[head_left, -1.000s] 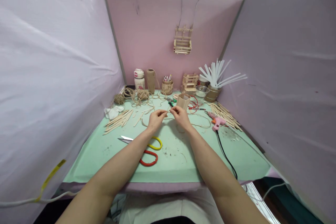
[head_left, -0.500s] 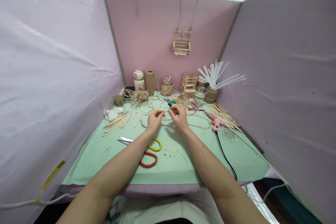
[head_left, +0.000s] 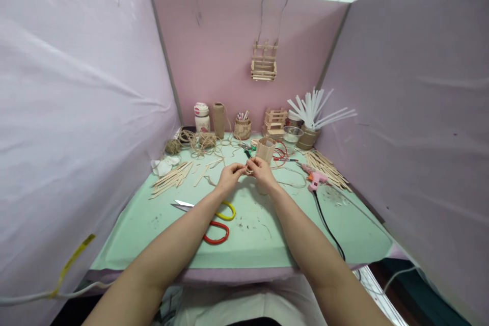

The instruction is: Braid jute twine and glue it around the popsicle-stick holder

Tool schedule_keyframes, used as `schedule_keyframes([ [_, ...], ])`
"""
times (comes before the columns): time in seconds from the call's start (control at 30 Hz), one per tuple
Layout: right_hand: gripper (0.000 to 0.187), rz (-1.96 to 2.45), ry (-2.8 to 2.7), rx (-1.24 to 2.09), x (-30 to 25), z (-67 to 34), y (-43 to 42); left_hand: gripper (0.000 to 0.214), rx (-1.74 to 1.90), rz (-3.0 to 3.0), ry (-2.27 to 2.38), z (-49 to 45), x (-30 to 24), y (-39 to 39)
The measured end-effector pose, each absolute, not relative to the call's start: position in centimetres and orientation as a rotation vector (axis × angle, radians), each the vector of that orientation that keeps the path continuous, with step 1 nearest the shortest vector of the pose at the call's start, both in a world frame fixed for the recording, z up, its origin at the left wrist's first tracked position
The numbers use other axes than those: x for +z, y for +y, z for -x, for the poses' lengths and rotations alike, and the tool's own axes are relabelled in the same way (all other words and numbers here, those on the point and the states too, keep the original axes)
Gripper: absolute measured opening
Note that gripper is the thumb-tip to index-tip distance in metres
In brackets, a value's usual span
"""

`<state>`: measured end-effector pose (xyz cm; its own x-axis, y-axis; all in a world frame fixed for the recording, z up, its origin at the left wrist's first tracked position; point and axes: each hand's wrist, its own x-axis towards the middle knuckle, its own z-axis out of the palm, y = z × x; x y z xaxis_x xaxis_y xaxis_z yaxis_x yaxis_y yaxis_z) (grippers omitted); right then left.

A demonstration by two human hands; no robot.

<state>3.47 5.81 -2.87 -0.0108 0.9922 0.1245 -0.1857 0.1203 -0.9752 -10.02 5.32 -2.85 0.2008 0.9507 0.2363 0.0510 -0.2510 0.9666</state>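
Observation:
My left hand [head_left: 230, 177] and my right hand [head_left: 263, 172] meet over the middle of the table, their fingertips touching or nearly so. Both are closed in a pinch on a thin strand of jute twine [head_left: 249, 171], which forms a small loop between them. Just behind my right hand stands a small holder of wooden sticks [head_left: 265, 148], its lower part covered by the hand. Scissors [head_left: 230, 217] with one yellow and one red handle lie under my left forearm, which hides their middle.
A pink glue gun [head_left: 317, 178] with a black cord lies to the right, near loose wooden sticks [head_left: 328, 169]. More sticks [head_left: 171, 179] lie left. Tangled twine [head_left: 202, 140], a bottle [head_left: 202, 119], a pen cup [head_left: 242, 129] and a clear bowl [head_left: 292, 135] stand at the back.
My hands have come together from slightly apart, the left moving right and both dropping a little. The twine between them is now bunched into a small loop.

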Motion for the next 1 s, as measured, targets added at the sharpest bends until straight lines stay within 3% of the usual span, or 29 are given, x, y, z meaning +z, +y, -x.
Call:
schedule_keyframes([
  [0.37, 0.030, 1.161, -1.003, 1.300, -3.0, -3.6, 6.0, 0.019, 1.217, -1.528, 0.996, 9.9, -2.8, 5.1],
  [0.47, 0.034, 1.260, -1.234, 1.033, -3.1, -3.8, 6.0, 0.022, 1.324, -1.457, 1.104, 10.3, -2.6, 5.4],
  [0.67, 0.018, 0.998, -1.666, 0.512, -2.6, -2.8, 4.8, 0.020, 1.463, -1.368, 1.220, 10.6, -2.2, 5.5],
  [1.0, 0.023, 0.999, -1.646, 0.388, -3.1, -2.6, 4.8, 0.020, 1.453, -1.482, 1.236, 10.6, -2.3, 5.0],
])
